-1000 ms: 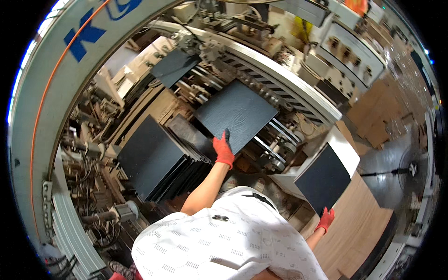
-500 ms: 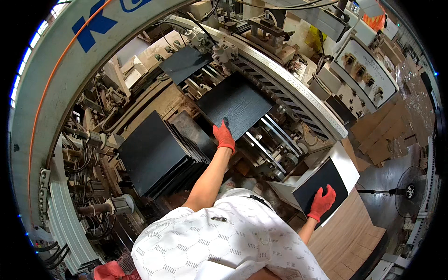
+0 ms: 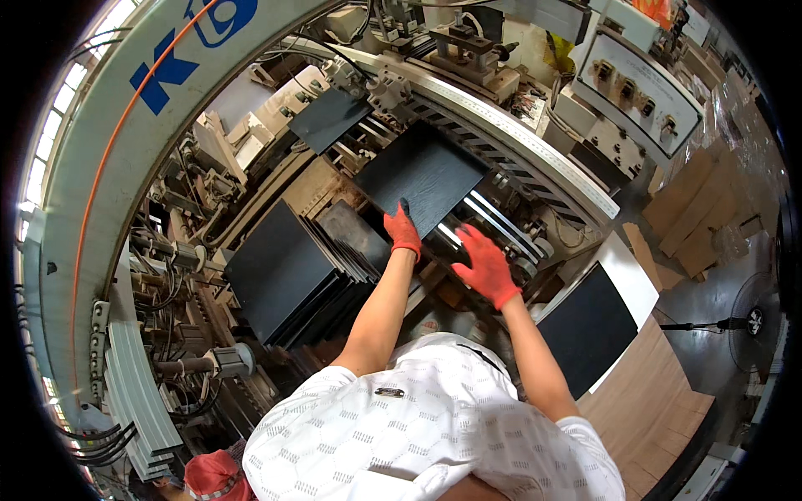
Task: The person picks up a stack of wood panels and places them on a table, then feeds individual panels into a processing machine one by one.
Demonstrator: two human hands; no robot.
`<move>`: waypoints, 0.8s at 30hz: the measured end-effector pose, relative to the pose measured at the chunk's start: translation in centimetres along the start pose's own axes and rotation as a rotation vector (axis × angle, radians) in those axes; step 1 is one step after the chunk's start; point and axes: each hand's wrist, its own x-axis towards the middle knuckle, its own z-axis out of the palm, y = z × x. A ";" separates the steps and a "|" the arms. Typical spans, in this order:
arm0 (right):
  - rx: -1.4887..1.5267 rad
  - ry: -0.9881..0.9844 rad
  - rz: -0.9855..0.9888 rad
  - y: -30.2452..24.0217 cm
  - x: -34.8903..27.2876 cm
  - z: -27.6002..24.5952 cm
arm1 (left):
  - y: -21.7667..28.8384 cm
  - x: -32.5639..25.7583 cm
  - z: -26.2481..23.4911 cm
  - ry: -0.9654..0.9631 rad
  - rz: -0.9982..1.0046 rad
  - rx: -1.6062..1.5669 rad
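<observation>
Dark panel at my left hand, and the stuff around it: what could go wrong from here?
Possible risks:
1. The dark panel has only your left hand at its near edge, so a push there might skew it.
2. Your right hand is open beside the metal rails; its fingers could get pinched if anything there moves.
3. The stack of dark panels has staggered edges, so a bump could perhaps shift it.
</observation>
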 end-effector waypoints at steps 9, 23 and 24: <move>-0.045 -0.422 0.128 3.5 2.5 5.9 | 1.7 -0.9 -5.5 -0.489 -0.099 0.355; 0.155 -0.205 0.134 5.0 2.4 7.5 | 1.8 -7.3 -4.2 -0.410 -0.415 0.093; 0.158 -0.172 0.106 5.4 2.5 7.6 | 1.8 -7.5 -3.7 -0.380 -0.469 0.031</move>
